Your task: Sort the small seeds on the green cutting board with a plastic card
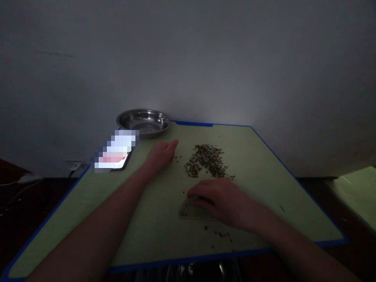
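The person's hands are well apart. The right hand (219, 199) is closed, fingers curled, on a flat piece of clear, colourless plastic (190, 212), low at the near middle of the table. Its straight near edge, the longest line I can see, runs left to right; its left edge slants from near left to far right. The hand covers the rest, so I cannot confirm its full shape.

The left hand (161, 154) lies to the left, thumb extended to the far right. Its fingers are hidden from me; I cannot tell whether they are curled or holding anything.

Between and beyond the hands is a loose heap of small, dark brown seed-like grains (207, 158). A notch opens in its near side, leaving two lobes directed toward the near edge. Strays lie beside the left hand and near the plastic.

A thin brown sliver (282, 208) lies to the right. Far left sit a lit-screened flat device (114, 152) and, just beyond it, a round, shiny steel bowl (143, 121). All rest on a pale green tabletop with blue edging (258, 188), against a grey wall (199, 58).
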Available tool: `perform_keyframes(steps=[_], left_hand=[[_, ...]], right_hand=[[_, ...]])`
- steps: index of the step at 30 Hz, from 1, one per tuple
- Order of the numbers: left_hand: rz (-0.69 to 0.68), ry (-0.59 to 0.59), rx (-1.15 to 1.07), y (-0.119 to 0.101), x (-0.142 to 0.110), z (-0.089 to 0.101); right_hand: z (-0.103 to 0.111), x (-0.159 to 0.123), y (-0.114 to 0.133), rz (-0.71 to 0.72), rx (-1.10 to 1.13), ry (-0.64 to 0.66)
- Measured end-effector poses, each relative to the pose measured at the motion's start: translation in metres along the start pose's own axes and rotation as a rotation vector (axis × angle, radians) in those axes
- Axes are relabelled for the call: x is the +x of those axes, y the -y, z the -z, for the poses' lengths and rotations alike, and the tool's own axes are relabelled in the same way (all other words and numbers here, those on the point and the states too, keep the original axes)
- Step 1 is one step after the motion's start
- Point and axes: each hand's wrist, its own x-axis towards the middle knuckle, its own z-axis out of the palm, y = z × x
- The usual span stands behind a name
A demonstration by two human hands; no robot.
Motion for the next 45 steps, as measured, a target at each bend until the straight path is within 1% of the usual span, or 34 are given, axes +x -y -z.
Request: perform_keyframes(steps=[3,5,8,11,15,18,22,28,35,45], left_hand=[[-0.008,0.004,0.002,0.001,0.001,0.0],[-0.007,0.007,0.007,0.001,0.001,0.001],[-0.002,0.009,0.003,0.0,0.001,0.001],[-0.011,0.02,-0.004,0.001,0.001,0.0],[-0.025,0.024,0.01,0.001,0.003,0.0],[-0.012,0.015,0.014,0.001,0.003,0.0],[0.001,0.0,0.018,0.002,0.003,0.0],[-0.012,0.01,0.032,0.004,0.004,0.0],[-0.004,0.002,0.02,0.001,0.002,0.001],[0.006,0.011,0.002,0.001,0.003,0.001]], right_hand=[[0.003,0.003,-0.01,-0.054,-0.058,-0.061],[0.009,-0.004,-0.02,-0.084,-0.058,-0.095],[0.018,-0.026,-0.031,-0.112,0.016,-0.093],[0.023,-0.054,-0.038,-0.166,0.113,-0.048],[0.02,-0.084,-0.041,-0.26,0.17,-0.03],[0.016,-0.096,-0.038,-0.293,0.183,-0.031],[0.013,-0.099,-0.033,-0.28,0.193,-0.037],[0.011,-0.1,-0.03,-0.248,0.189,-0.009],[0.005,-0.097,-0.029,-0.257,0.178,-0.014],[0.006,-0.096,-0.026,-0.254,0.183,-0.032]])
